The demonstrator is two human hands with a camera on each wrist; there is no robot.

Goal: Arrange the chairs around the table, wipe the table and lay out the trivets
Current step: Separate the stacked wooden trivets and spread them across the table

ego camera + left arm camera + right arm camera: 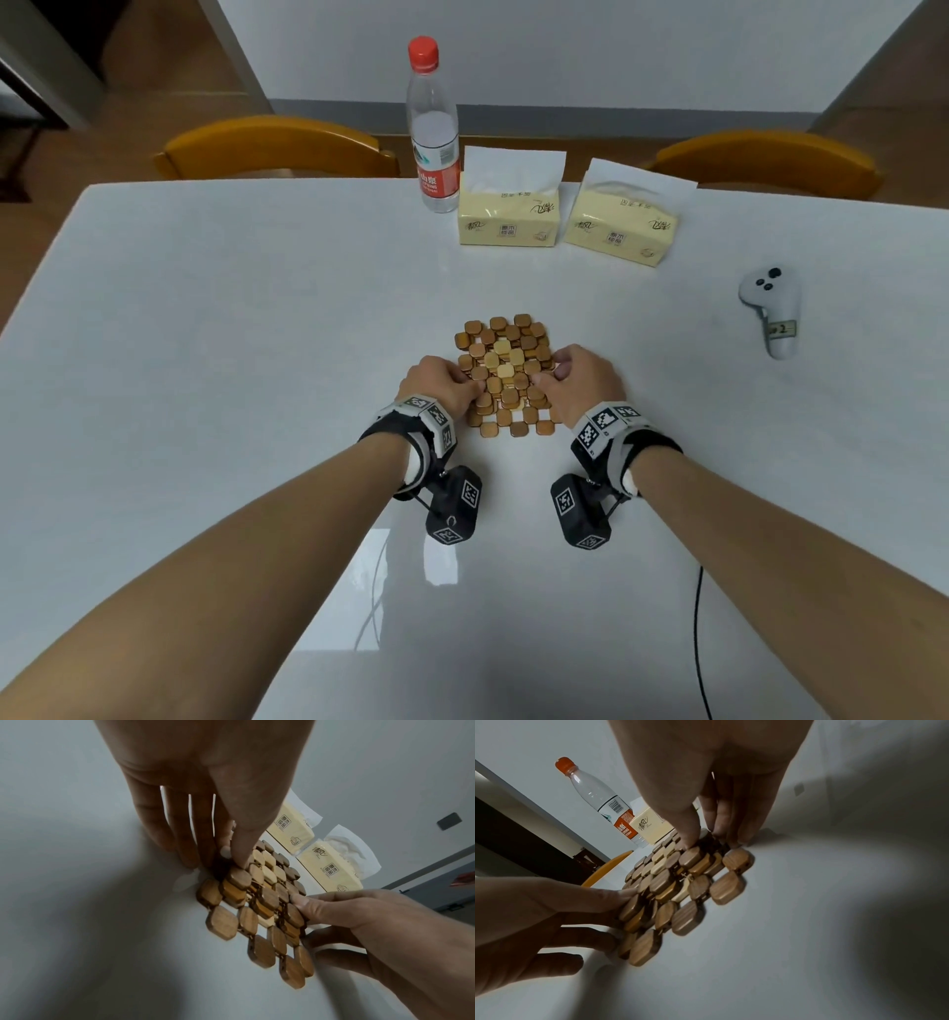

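A stack of wooden trivets point(506, 360) made of linked square tiles lies at the middle of the white table point(205, 308), its layers slightly offset. My left hand point(462, 385) pinches the stack's left edge, thumb on a top tile and fingers point(180, 833) down at the side. My right hand point(552, 375) pinches the right edge the same way, thumb on top and fingers point(721, 817) against the side. Both wrist views show the trivets point(257, 902) point(680, 882) from close up. Two orange-yellow chairs point(277, 146) point(765, 159) stand tucked at the table's far side.
At the far edge stand a water bottle with a red cap point(434, 128) and two yellow tissue packs point(508, 221) point(621, 231). A white controller point(770, 308) lies to the right. A black cable point(698, 642) runs over the table near its front.
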